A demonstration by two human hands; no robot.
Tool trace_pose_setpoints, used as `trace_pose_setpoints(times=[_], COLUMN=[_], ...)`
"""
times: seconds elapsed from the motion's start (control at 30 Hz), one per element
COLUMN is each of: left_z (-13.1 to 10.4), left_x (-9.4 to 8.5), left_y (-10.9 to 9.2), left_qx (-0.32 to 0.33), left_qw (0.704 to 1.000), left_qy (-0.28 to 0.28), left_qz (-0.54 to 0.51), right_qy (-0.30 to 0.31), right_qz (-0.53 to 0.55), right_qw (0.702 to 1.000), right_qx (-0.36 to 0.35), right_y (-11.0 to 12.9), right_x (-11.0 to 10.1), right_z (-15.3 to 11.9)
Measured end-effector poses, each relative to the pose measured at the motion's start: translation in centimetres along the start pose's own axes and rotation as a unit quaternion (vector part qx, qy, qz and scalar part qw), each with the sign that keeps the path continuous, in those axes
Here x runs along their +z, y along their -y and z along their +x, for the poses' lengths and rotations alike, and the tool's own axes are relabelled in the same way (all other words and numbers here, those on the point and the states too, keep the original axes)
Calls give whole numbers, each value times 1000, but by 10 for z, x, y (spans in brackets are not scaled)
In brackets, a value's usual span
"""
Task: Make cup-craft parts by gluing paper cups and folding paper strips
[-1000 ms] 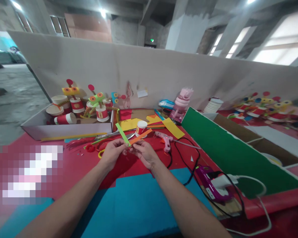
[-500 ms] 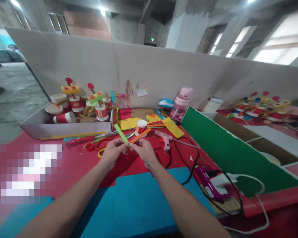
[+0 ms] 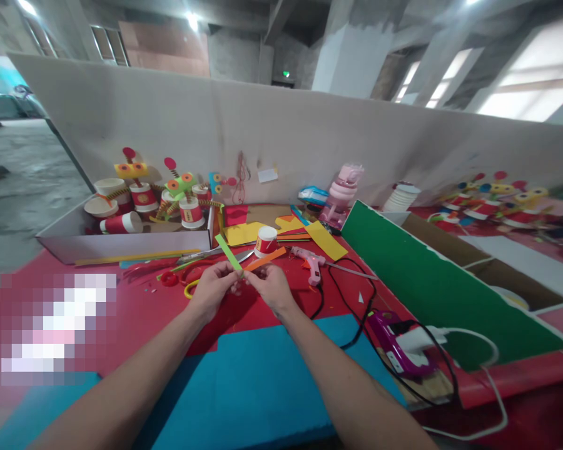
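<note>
Above the red tabletop (image 3: pixel 136 312), my left hand (image 3: pixel 213 289) pinches the lower end of a green paper strip (image 3: pixel 228 252). My right hand (image 3: pixel 273 289) is closed on an orange paper strip (image 3: pixel 265 259). The two strips meet at my fingertips and spread apart in a V; fingers hide the exact joint. Just beyond them an upside-down red and white paper cup (image 3: pixel 266 242) stands on the table. A pink glue gun (image 3: pixel 312 262) lies to the right of my right hand. Scissors with a yellow handle (image 3: pixel 192 289) lie partly behind my left hand.
A white box (image 3: pixel 136 247) at left holds paper-cup figures (image 3: pixel 191 212). Yellow paper (image 3: pixel 327 240) lies behind the glue gun. At right are a green-sided box (image 3: pixel 417 281) and a purple power strip (image 3: pixel 394 344) with cords. Blue board (image 3: pixel 272 381) lies in front.
The orange strip's free end has dropped slightly and now slants less steeply. Both hands stay in nearly the same place, still holding the strips together.
</note>
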State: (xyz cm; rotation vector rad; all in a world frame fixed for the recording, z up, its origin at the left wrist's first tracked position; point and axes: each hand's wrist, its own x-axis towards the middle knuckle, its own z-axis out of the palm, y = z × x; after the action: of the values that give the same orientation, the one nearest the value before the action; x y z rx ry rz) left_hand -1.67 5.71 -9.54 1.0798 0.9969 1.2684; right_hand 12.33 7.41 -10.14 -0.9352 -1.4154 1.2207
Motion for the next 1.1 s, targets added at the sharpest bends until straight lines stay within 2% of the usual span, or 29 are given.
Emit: trace_pose_setpoints(times=[0.17,0.33,0.47,0.63,0.73,0.83,0.97,1.1], left_z=[1,-1,-2,-3,-3,-2,1,-1], left_x=[-2,-1,1,1,0,-1,-2,-1], left_y=[0,-4,-6,-6,-6,-7,-5,-5], left_qx=[38,45,46,46,15,-23,-42,-30], left_qw=[999,999,999,998,999,1000,999,997], left_qy=[-19,-1,0,-11,-19,-10,-6,28], left_qz=[5,8,28,48,33,12,-22,-58], right_qy=[-4,12,41,42,28,1,-30,-59], right_qz=[51,201,210,199,157,103,45,59], right_qw=[999,973,966,972,981,992,998,996], right_qx=[-11,114,145,121,108,78,30,-12], right_y=[6,10,11,7,5,4,4,6], right_x=[0,-3,-3,-3,-3,-3,-3,-3], right_z=[0,-1,-4,-3,-2,-1,0,1])
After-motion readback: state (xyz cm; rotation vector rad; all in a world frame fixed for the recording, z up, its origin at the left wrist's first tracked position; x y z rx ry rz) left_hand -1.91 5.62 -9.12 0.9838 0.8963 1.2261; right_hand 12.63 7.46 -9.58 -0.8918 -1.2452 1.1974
